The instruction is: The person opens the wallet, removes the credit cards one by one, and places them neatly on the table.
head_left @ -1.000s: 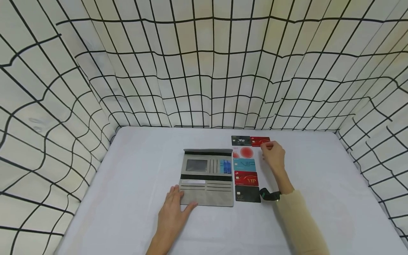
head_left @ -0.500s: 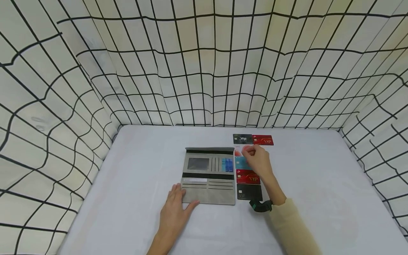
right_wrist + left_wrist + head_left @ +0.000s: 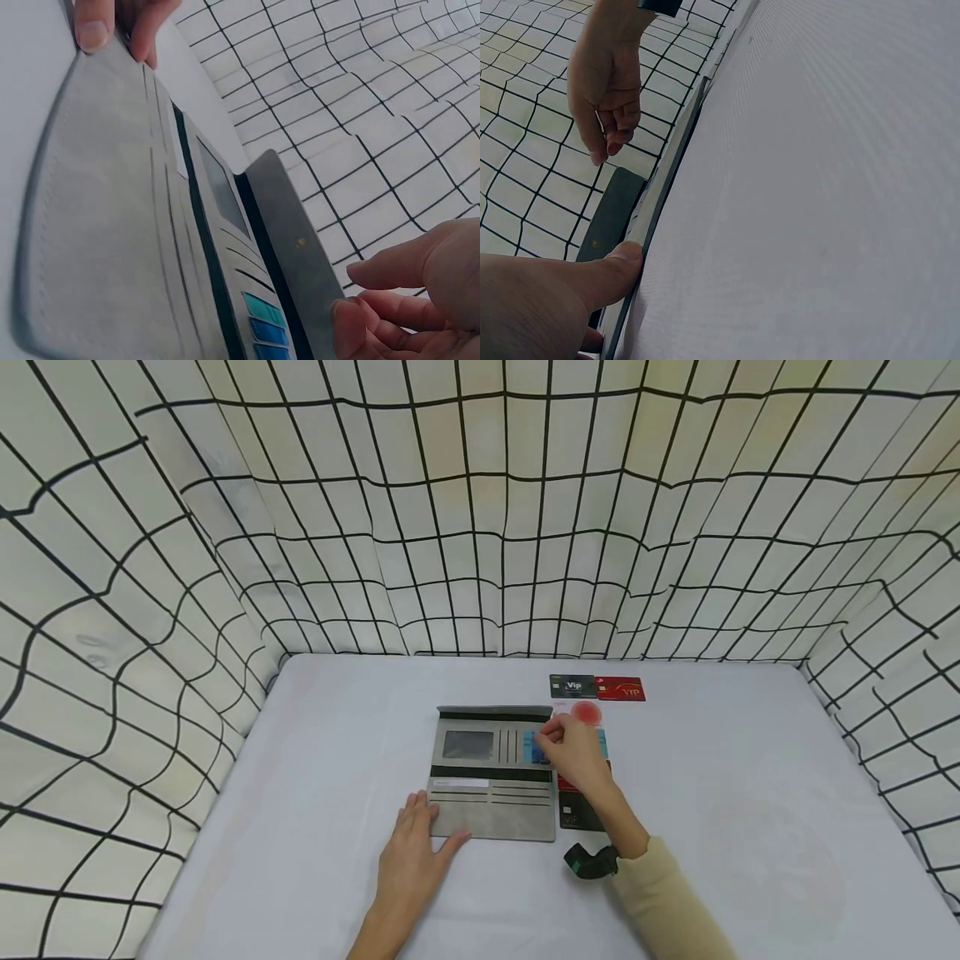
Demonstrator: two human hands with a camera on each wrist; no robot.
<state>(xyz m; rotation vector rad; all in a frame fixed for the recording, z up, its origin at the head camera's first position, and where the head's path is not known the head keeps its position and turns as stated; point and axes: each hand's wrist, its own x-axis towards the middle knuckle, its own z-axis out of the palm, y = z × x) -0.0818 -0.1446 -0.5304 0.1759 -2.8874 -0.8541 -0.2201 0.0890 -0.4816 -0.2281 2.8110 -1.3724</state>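
Note:
An opened grey wallet lies flat on the table, with blue cards tucked in slots at its upper right. My left hand rests at the wallet's lower left corner, thumb along the bottom edge and fingers by the left side. Over the blue cards hovers my right hand, its fingers loosely bent; in the right wrist view a gap shows between thumb and fingertips, with nothing held there. Beneath that hand and forearm, a light blue card, a red card and a black card are partly hidden.
Farther back lie a white card with a red circle, a dark Vip card and another red VIP card. A white cloth covers the table. Black netting over white walls surrounds its far side and flanks.
My right hand has moved left and toward me, from the far red card across the card column to the wallet's blue cards. My left hand stays at the wallet's corner.

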